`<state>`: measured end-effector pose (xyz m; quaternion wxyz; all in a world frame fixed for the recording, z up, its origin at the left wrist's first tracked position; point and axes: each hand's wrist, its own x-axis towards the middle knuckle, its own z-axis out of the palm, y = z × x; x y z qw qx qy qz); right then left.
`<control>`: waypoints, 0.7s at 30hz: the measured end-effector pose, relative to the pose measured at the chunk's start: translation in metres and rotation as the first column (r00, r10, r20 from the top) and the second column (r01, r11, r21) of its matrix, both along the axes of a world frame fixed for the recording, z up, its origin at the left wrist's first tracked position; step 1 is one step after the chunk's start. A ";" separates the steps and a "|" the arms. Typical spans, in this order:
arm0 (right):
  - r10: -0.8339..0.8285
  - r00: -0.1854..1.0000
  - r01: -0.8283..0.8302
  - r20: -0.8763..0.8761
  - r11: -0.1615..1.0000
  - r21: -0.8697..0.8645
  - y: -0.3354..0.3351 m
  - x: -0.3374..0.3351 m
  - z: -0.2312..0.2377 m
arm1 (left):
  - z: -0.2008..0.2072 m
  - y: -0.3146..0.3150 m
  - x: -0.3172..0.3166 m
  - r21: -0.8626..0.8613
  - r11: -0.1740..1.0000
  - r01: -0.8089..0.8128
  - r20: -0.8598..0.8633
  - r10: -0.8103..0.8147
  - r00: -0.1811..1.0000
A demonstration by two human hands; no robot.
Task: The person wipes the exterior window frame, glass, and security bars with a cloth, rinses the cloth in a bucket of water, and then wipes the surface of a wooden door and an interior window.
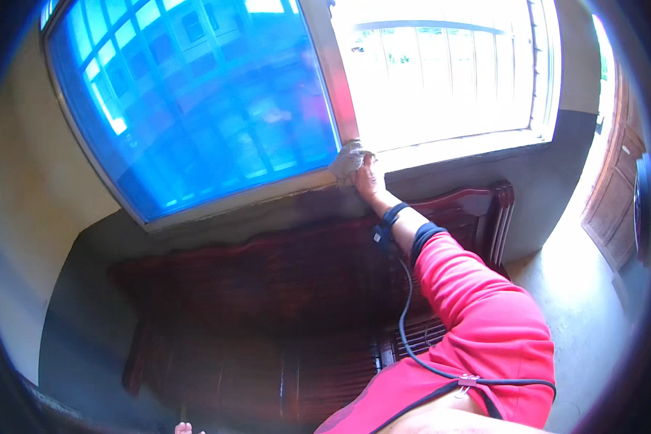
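Observation:
A crumpled grey cloth [348, 160] is bunched in my right hand [369, 178]. My hand presses it against the lower end of the upright frame bar [338, 90], where the blue pane [210, 108] meets the sill. The fingers are closed, partly hidden by the cloth. My right arm reaches up from the lower right in a red sleeve, with a dark band and a small device [387, 224] at the wrist. At the bottom edge a few pale tips [184, 428] just show, perhaps fingers of my left hand; I cannot tell what they do.
Below the window stands a dark red wooden bench [267, 304] with a carved back. A black cable [406, 318] runs from my wrist to a clip on my shirt. The other window half [441, 87] is bright, with bars behind. A wooden door [618, 173] is at far right.

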<state>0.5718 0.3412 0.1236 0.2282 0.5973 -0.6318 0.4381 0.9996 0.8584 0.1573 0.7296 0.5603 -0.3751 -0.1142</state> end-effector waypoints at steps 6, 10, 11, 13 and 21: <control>0.454 0.890 -0.447 -0.037 0.858 -0.253 0.032 0.005 0.138 | 0.002 0.029 0.000 0.144 0.969 -0.198 0.100 0.185 0.978; 0.538 0.831 -0.545 -0.138 0.744 -0.387 0.030 0.047 0.305 | 0.002 0.035 0.000 0.178 0.938 -0.298 0.074 0.289 0.954; 0.395 0.899 -0.438 -0.190 0.783 -0.442 0.014 0.056 0.314 | 0.001 0.036 -0.001 0.220 0.927 -0.304 0.088 0.292 0.952; 0.061 0.964 -0.204 -0.258 0.792 -0.576 -0.007 0.066 0.329 | -0.003 0.035 -0.003 0.244 0.921 -0.303 0.101 0.286 0.953; 0.007 0.906 -0.140 -0.423 0.949 -0.284 -0.025 0.094 0.184 | -0.007 0.051 -0.008 0.403 0.828 -0.390 -0.081 0.457 0.886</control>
